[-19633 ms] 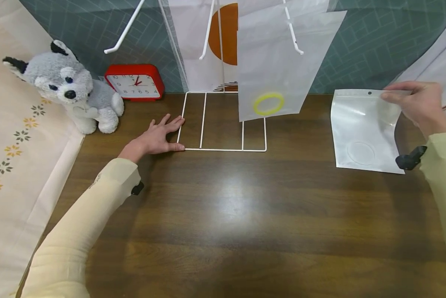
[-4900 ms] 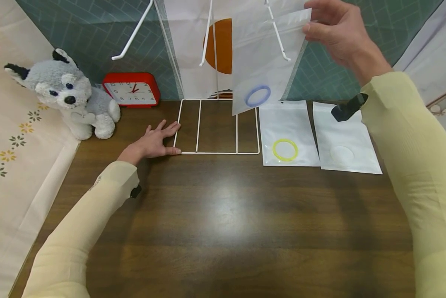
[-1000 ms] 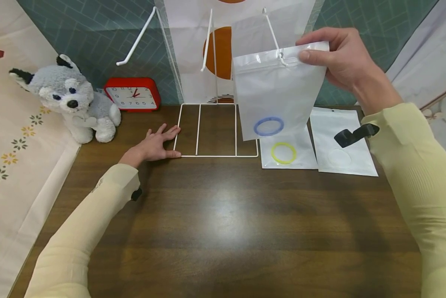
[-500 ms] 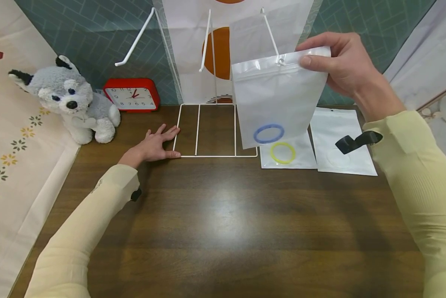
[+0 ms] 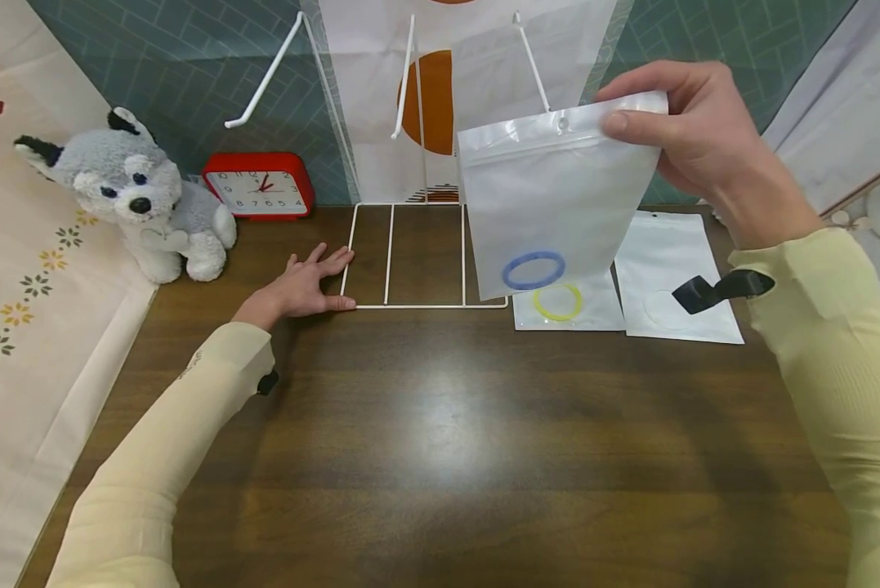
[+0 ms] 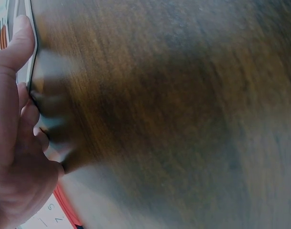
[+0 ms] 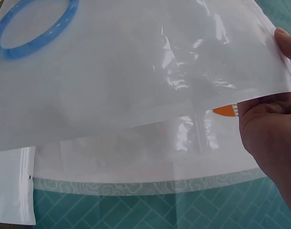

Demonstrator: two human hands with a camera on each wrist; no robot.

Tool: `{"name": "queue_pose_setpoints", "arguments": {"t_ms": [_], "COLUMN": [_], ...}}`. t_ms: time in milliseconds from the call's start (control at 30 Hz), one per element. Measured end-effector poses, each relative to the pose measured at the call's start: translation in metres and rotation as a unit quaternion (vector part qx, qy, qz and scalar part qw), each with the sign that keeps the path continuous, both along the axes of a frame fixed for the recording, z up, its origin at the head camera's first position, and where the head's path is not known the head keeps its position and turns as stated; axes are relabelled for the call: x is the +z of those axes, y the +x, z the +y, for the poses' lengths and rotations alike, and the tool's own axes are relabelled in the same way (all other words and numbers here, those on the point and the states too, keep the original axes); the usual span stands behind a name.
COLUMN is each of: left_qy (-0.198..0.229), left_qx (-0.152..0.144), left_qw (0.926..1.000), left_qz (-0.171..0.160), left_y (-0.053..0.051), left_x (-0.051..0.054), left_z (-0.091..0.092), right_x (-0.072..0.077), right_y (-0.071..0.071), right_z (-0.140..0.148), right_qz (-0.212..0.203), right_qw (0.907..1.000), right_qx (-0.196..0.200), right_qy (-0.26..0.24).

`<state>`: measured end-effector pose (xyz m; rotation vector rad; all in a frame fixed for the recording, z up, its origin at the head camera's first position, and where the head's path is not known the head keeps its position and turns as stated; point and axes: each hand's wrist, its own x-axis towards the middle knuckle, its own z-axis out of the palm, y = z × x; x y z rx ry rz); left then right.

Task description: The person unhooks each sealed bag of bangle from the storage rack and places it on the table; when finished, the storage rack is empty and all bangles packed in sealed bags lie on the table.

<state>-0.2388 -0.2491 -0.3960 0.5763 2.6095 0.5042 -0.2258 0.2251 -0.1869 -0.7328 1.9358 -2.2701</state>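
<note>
My right hand (image 5: 712, 139) pinches the top right corner of a clear-and-white zip bag (image 5: 550, 188) with a blue ring (image 5: 533, 270) inside, near its bottom. The bag hangs just in front of the right hook (image 5: 531, 65); its punched hole shows at the top edge, off the hook's tip. In the right wrist view the bag (image 7: 112, 81) spans the upper part, thumb on its edge. With fingers spread, my left hand (image 5: 300, 286) rests on the left side of the white wire rack's base (image 5: 432, 307). The left wrist view shows that hand (image 6: 16, 129) by the wire.
On the table (image 5: 440, 441), right of the base, lie a bag with a yellow ring (image 5: 576, 304), partly covered by the hanging bag, and another bag (image 5: 675, 261). Two more hooks (image 5: 266, 73) jut out at the left and middle. A red clock (image 5: 259, 186) and plush dog (image 5: 141, 188) stand left.
My right hand has moved a little right and toward me with the blue-ring bag, whose hole has come off the right hook's tip. My left hand has stayed on the rack's base.
</note>
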Motion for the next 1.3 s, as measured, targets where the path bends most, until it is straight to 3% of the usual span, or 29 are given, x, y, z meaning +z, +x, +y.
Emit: {"name": "queue_pose_setpoints", "arguments": {"t_ms": [200,400,533,700,900,1300], "left_qy": [0.003,0.001,0.005,0.006,0.004,0.007], "left_qx": [0.002,0.004,0.003,0.003,0.004,0.003], "left_qw": [1.0000,0.9999,0.9999,0.9999,0.9998,0.9999], "left_qz": [0.006,0.011,0.015,0.015,0.021,0.012], "left_y": [-0.001,-0.001,-0.001,0.000,-0.001,0.000], "left_x": [-0.002,-0.002,-0.001,-0.001,-0.001,-0.001], "left_z": [0.000,-0.001,-0.001,-0.002,-0.002,-0.001], "right_x": [0.002,0.003,0.000,-0.010,-0.027,-0.056], "right_y": [0.010,0.021,0.034,0.053,0.072,0.116], "right_z": [0.003,0.007,0.006,0.000,-0.005,-0.024], "right_qz": [0.040,0.022,0.031,0.052,0.025,0.030], "right_qw": [0.9991,0.9963,0.9969,0.9970,0.9952,0.9995], "right_qx": [0.006,0.031,0.027,0.024,0.046,-0.009], "right_qy": [-0.015,-0.078,-0.068,-0.052,-0.083,-0.011]}}
